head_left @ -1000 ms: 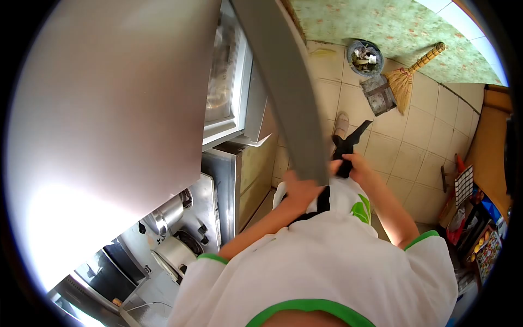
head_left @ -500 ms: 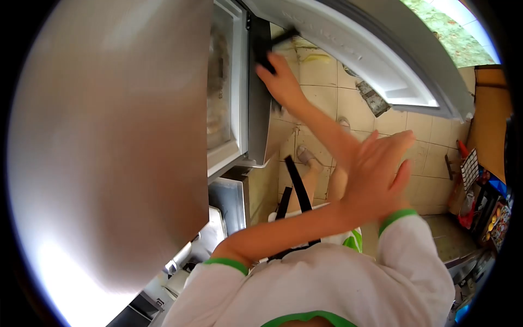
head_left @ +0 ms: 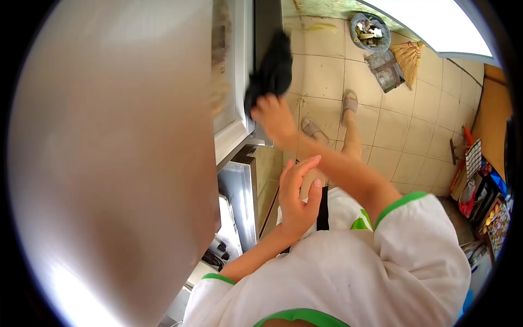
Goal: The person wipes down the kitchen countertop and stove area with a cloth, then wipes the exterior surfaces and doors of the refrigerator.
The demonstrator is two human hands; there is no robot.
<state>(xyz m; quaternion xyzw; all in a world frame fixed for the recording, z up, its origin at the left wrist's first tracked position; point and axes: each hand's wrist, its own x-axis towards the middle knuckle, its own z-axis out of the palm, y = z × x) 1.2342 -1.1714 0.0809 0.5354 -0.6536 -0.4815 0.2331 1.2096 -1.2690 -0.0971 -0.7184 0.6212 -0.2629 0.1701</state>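
Note:
My right hand (head_left: 274, 121) reaches across to the left and grips a crumpled black cloth (head_left: 275, 68), blurred by motion. The cloth is in front of the open appliance's pale inner frame (head_left: 239, 82), beside its dark edge. In front of my body, my left hand (head_left: 300, 204) is raised with its fingers apart and holds nothing. A white inner door surface (head_left: 436, 22) crosses the top right. Large at the left stands a shiny metal panel (head_left: 109, 136).
On the tiled floor are a waste bin (head_left: 370, 32), a dustpan (head_left: 385, 71) and a straw broom (head_left: 407, 57). A stove top (head_left: 230, 231) and a metal-sided unit (head_left: 239, 199) lie lower left. Shelves with mixed goods (head_left: 493, 223) stand at the right.
The door has swung outward to the top right. My right hand has carried the black cloth left to the appliance. My left hand has left the door and come back before my body.

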